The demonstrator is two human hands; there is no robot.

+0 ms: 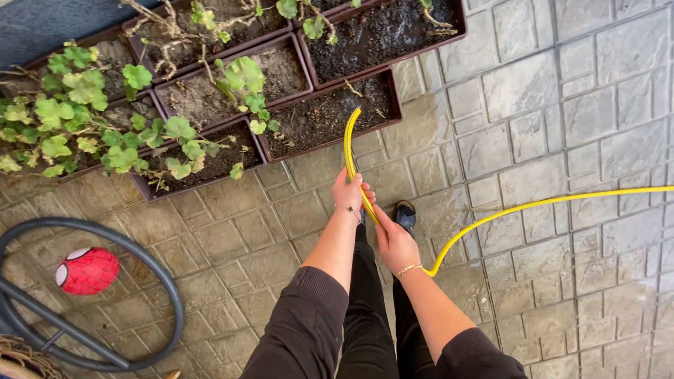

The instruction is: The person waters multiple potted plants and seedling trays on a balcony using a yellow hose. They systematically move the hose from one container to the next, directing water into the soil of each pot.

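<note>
Hose [349, 144] yellow, tip over brown planter [330, 116] soil | left hand [349, 193] grasping it ahead, right hand [394, 242] clenched on it behind | best kept low, tip steady over soil, clear of geranium leaves [77, 88]

Red ball [87, 270] — dark hoop [172, 298]

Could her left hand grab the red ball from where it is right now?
Probably not. The left hand grips the yellow hose, and the red ball lies far off to the left, inside a dark hoop.
</note>
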